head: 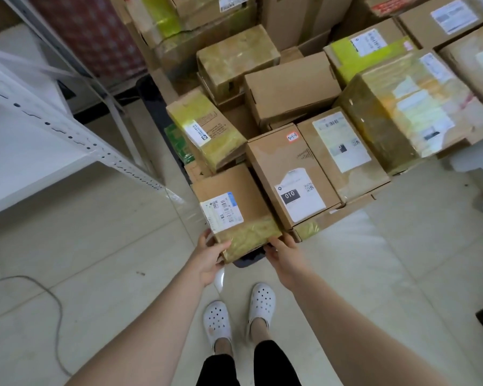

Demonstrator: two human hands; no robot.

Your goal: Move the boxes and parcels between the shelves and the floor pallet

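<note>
A flat brown cardboard box [234, 210] with a white shipping label and yellowish tape lies at the near corner of the dark floor pallet [250, 259]. My left hand [209, 257] grips its near left corner, thumb on top. My right hand [283, 256] holds the near right corner, fingers under the edge. Beside it on the right lies a box marked "010" [290, 174]. Several more taped boxes are piled behind.
A white metal shelf [39, 151] stands on the left, its corner near the pallet. A grey cable [53, 302] runs over the tiled floor at lower left. My white clogs [239, 313] stand just before the pallet. White bags lie at the right.
</note>
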